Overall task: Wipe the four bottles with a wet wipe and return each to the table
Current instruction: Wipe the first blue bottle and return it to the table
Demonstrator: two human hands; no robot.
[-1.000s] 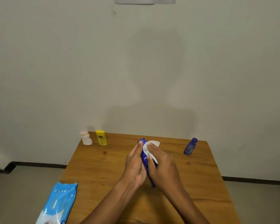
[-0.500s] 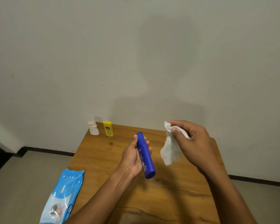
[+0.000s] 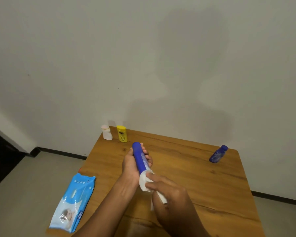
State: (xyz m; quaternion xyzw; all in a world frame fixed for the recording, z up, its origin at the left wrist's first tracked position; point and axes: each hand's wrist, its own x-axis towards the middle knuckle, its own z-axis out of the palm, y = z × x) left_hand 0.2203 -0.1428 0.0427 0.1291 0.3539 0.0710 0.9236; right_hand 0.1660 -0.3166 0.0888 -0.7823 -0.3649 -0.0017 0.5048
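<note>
Half a second ago the wet wipe (image 3: 144, 183) hung clear at 3 o'clock; now the right hand (image 3: 169, 197) clamps it around the near end of the tall blue bottle (image 3: 140, 159), gripped above the table (image 3: 212, 185) by the left hand (image 3: 132, 165), so this bottle's wiping has resumed

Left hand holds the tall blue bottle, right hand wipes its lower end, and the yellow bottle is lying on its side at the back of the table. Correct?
Not quite. In the head view the yellow bottle stands upright beside the white bottle. The rest holds: the left hand grips the tall blue bottle and the right hand presses the wet wipe round its lower end.
</note>
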